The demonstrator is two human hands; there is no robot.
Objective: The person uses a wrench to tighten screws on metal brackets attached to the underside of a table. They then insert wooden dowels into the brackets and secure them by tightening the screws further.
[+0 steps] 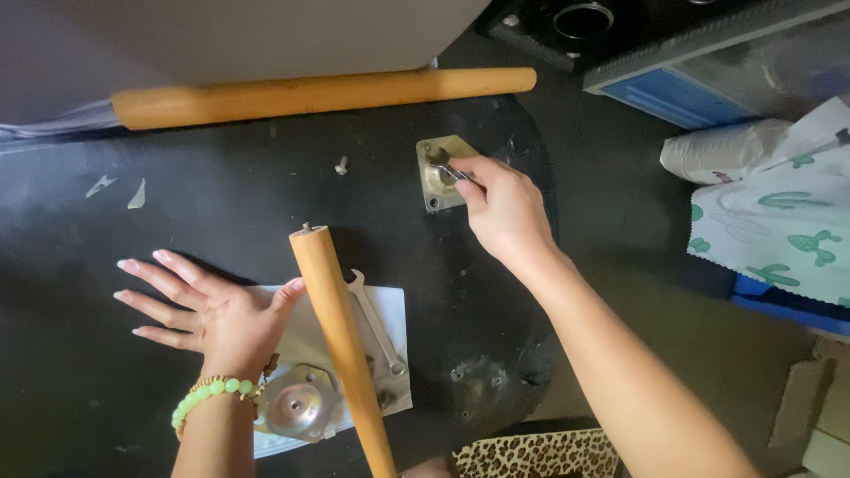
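Currently right hand point(503, 205) pinched shut on small metal tool point(453, 172), tip set into centre of square mounting plate point(443, 172) lying on black worktop point(177, 212), just ahead of fingers. Left hand point(208, 310) open, fingers spread flat, palm pressing white paper sheet point(390, 305), likely steadying. Wooden leg point(341, 327) slants just right of left hand, bolt end up, across wrench point(376, 323). 2nd plate point(297, 405) near left wrist. Loose screw point(341, 165) left of right hand. 2nd wooden leg point(319, 93) well beyond both hands.
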